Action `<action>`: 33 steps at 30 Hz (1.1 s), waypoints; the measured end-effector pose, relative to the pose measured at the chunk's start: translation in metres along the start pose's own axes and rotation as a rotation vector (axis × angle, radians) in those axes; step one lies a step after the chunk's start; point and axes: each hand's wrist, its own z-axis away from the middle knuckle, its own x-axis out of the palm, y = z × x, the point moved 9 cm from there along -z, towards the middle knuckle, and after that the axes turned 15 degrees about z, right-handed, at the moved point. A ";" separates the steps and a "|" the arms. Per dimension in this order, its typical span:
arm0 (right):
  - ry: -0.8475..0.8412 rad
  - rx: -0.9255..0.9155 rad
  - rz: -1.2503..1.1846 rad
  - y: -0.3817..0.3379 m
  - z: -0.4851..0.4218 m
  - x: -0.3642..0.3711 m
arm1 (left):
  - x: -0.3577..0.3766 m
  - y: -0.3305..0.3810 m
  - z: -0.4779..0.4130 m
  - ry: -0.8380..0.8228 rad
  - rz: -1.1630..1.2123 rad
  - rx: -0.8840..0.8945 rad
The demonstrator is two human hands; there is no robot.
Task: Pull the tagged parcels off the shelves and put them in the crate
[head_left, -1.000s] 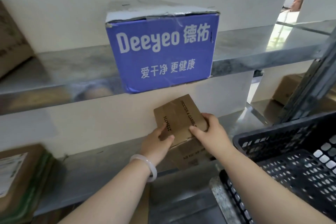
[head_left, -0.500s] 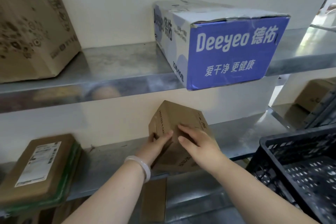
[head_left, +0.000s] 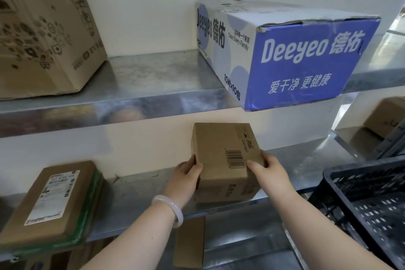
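Left hand (head_left: 186, 174) and right hand (head_left: 270, 171) fingers clamp small box (head_left: 225, 160) on shelf (head_left: 140, 193); shallow side grip may slip before crate (head_left: 350, 171).

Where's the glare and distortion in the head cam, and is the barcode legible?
Head view: glare and reflections on the upper shelf's front lip; wide-angle bows the shelf lines and stretches the blue Deeyeo box; barcode on the small brown box, held by left hand and right hand, shows clear bars, digits unreadable.
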 end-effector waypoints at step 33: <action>-0.092 -0.316 0.374 -0.043 0.012 0.034 | 0.005 0.024 -0.025 -0.100 -0.258 0.176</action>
